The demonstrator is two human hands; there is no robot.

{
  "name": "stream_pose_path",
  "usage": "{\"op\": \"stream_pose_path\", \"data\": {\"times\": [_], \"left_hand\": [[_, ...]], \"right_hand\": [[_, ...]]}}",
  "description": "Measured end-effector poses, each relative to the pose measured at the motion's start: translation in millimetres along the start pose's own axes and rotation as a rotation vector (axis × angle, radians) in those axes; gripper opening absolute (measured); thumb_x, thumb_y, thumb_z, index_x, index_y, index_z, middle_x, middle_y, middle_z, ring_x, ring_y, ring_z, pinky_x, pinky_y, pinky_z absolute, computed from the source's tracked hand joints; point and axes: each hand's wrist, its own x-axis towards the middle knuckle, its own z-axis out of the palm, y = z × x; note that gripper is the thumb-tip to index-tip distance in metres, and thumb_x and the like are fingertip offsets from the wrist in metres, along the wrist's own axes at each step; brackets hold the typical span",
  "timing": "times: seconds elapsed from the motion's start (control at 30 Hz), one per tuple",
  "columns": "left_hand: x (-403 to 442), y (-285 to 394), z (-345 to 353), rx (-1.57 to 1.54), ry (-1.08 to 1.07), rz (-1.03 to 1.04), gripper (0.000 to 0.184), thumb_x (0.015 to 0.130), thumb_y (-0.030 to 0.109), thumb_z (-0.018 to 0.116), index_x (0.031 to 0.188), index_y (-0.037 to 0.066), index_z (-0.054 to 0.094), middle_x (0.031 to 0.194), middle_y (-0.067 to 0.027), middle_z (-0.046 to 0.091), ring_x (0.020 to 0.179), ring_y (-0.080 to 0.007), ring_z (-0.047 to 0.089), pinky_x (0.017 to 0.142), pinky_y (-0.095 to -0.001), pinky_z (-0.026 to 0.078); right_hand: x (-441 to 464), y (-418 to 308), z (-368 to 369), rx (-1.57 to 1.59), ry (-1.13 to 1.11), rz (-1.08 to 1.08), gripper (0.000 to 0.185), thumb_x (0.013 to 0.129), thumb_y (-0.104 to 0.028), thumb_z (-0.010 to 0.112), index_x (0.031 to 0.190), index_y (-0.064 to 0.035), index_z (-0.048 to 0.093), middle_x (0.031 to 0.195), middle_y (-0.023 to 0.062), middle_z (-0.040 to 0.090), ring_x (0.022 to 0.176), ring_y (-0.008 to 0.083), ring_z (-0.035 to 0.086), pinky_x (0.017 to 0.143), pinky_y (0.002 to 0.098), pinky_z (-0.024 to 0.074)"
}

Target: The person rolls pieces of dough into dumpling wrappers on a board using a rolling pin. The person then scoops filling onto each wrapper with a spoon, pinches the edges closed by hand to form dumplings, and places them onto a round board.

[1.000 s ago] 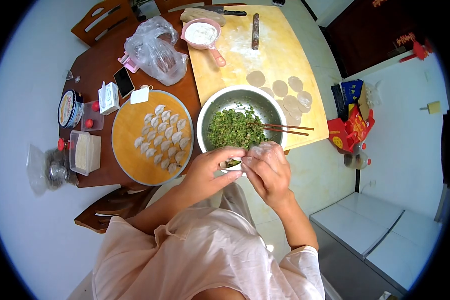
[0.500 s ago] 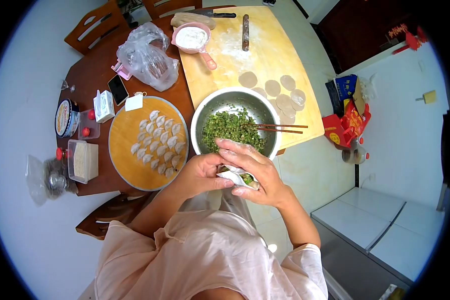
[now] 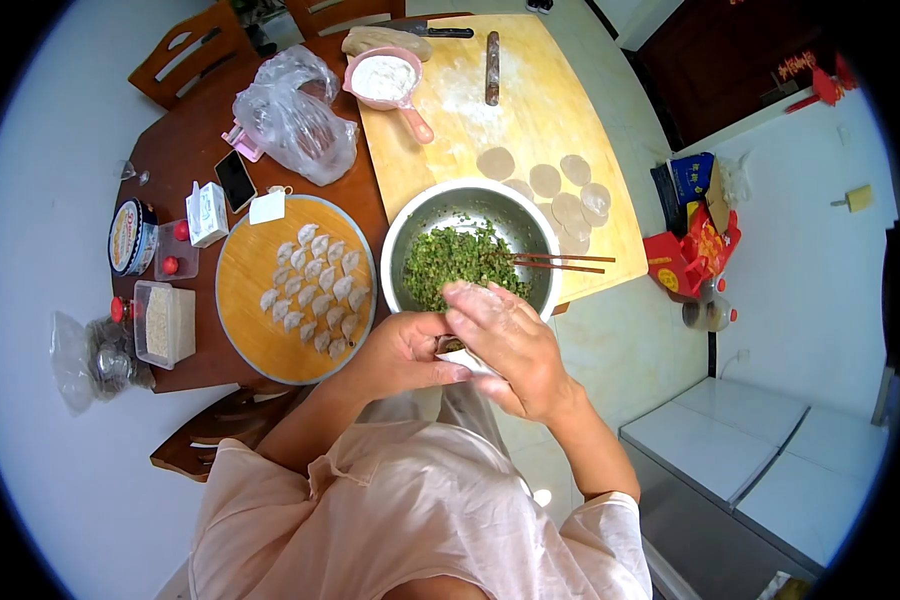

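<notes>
Head view: the right hand covers much of the dumpling wrapper, so its far edge is hidden, and one cannot tell how far it is sealed; a dark bit of filling shows at its opening. Both hands also hide part of the near rim of the steel bowl. The knife has its blade partly hidden behind a wrapped bundle.

The bowl holds chopped green filling, with chopsticks leaning over its right rim. White flour fills a pink scoop.

The left hand clamps the wrapper between thumb and fingers, just off the bowl's near rim. The right hand is cupped, fingers close together over the wrapper and thumb below, gripping its other end.
</notes>
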Motion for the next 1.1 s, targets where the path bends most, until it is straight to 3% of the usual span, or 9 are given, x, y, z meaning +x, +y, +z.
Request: {"op": "stream_pose_path", "data": {"times": [0.13, 0.23, 0.33, 0.47, 0.77, 0.87, 0.97, 1.0, 1.1], "left_hand": [[2, 5, 4, 0.102, -0.017, 0.123, 0.039, 0.086, -0.006, 0.060, 0.124, -0.003, 0.051, 0.119, -0.0073, 0.058, 0.110, -0.0104, 0.054, 0.086, -0.0238, 0.049], [2, 15, 10, 0.137, 0.025, 0.097, 0.038, 0.087, -0.004, 0.060, 0.124, -0.004, 0.051, 0.112, -0.0053, 0.060, 0.104, -0.0096, 0.056, 0.084, -0.0236, 0.048], [-3, 35, 10, 0.222, -0.001, -0.084, 0.033, 0.091, 0.004, 0.059, 0.122, -0.004, 0.052, 0.105, -0.0043, 0.062, 0.096, -0.0088, 0.057, 0.081, -0.0244, 0.048], [2, 26, 0, 0.199, 0.007, 0.012, 0.027, 0.095, 0.015, 0.056, 0.113, -0.005, 0.058, 0.096, -0.0044, 0.063, 0.085, -0.0060, 0.055, 0.072, -0.0238, 0.045], [10, 34, -10, 0.429, -0.079, 0.107, 0.017, 0.093, 0.010, 0.059, 0.101, -0.005, 0.062, 0.084, -0.0030, 0.065, 0.075, -0.0029, 0.054, 0.065, -0.0205, 0.043], [8, 46, -9, 0.620, -0.119, 0.017, 0.026, 0.092, 0.019, 0.063, 0.105, -0.003, 0.062, 0.094, -0.0060, 0.065, 0.081, -0.0071, 0.058, 0.070, -0.0230, 0.045], [11, 25, -4, 0.281, -0.184, 0.306, 0.048, 0.087, 0.033, 0.068, 0.116, -0.003, 0.056, 0.104, -0.0106, 0.063, 0.091, -0.0118, 0.059, 0.076, -0.0279, 0.047], [14, 15, 5, 0.073, -0.217, 0.264, 0.067, 0.083, 0.045, 0.069, 0.124, -0.003, 0.048, 0.112, -0.0152, 0.059, 0.099, -0.0192, 0.060, 0.083, -0.0333, 0.047], [14, 15, 17, 0.688, -0.111, 0.615, 0.069, 0.083, 0.047, 0.068, 0.124, -0.004, 0.045, 0.110, -0.0185, 0.059, 0.098, -0.0268, 0.062, 0.084, -0.0356, 0.047]], "right_hand": [[5, 0, 3, 0.056, 0.042, 0.038, 0.051, 0.079, -0.013, 0.059, 0.127, 0.0006, 0.052, 0.131, 0.0198, 0.053, 0.119, 0.0350, 0.053, 0.101, 0.0468, 0.0396], [5, 4, 4, -0.005, 0.033, -0.013, 0.046, 0.083, -0.014, 0.055, 0.126, 0.0019, 0.053, 0.129, 0.0219, 0.054, 0.116, 0.0355, 0.055, 0.100, 0.0464, 0.0405], [4, 7, 6, 0.028, 0.087, -0.054, 0.040, 0.087, -0.014, 0.049, 0.123, 0.0039, 0.055, 0.126, 0.0246, 0.055, 0.113, 0.0363, 0.057, 0.099, 0.0463, 0.0418], [4, 8, 9, 0.104, 0.134, -0.044, 0.039, 0.090, -0.015, 0.043, 0.119, 0.0059, 0.058, 0.123, 0.0263, 0.057, 0.111, 0.0377, 0.059, 0.098, 0.0461, 0.0430], [8, 7, 16, 0.178, 0.162, -0.012, 0.040, 0.093, -0.019, 0.040, 0.119, 0.0069, 0.058, 0.123, 0.0274, 0.057, 0.110, 0.0388, 0.059, 0.097, 0.0460, 0.0431], [8, 2, 17, 0.304, 0.198, 0.012, 0.044, 0.097, -0.025, 0.036, 0.119, 0.0065, 0.058, 0.123, 0.0287, 0.056, 0.112, 0.0396, 0.058, 0.099, 0.0467, 0.0406], [8, -6, 14, 0.452, 0.267, 0.046, 0.049, 0.099, -0.030, 0.031, 0.120, 0.0055, 0.058, 0.124, 0.0298, 0.055, 0.114, 0.0404, 0.056, 0.102, 0.0478, 0.0369], [7, -8, 14, 0.499, 0.292, 0.057, 0.051, 0.100, -0.032, 0.029, 0.120, 0.0052, 0.058, 0.124, 0.0301, 0.054, 0.115, 0.0406, 0.055, 0.103, 0.0482, 0.0356], [4, -13, 20, 0.442, 0.307, 0.120, 0.052, 0.100, -0.033, 0.029, 0.119, 0.0042, 0.059, 0.126, 0.0304, 0.053, 0.117, 0.0409, 0.054, 0.105, 0.0493, 0.0337]]}}
